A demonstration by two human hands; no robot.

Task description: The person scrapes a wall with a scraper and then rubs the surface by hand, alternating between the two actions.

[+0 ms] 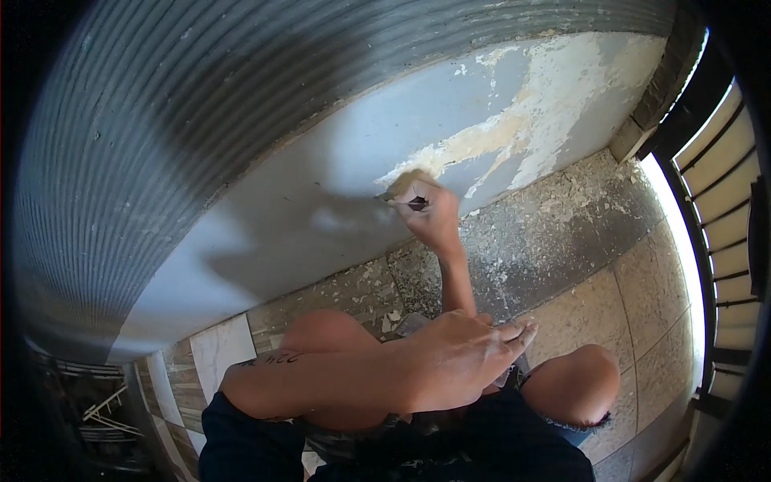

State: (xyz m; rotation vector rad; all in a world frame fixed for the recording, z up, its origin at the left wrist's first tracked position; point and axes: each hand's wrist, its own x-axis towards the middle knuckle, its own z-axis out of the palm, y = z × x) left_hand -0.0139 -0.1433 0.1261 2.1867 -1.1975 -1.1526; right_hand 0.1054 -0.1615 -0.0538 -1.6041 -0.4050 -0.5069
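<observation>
My right hand [427, 210] is closed in a fist around a scraper, pressed to the low wall [353, 153]. Most of the tool is covered by the fingers; only a bit of its thin blade [387, 196] shows at the left of the fist. Just above and to the right, a strip of pale bare plaster [482, 138] shows where the grey-blue paint is off. My left hand [474, 353] hangs over my lap, fingers stretched to the right, whitish dust on them. It holds nothing that I can see, and its forearm lies across my left knee.
Paint flakes [522, 233] litter the dark floor strip along the wall's foot. Ribbed grey cladding [241, 88] covers the wall above. A barred metal gate [715, 233] stands at the right. Tan tiles [594, 321] lie near my right knee, a dark rack [100, 410] at lower left.
</observation>
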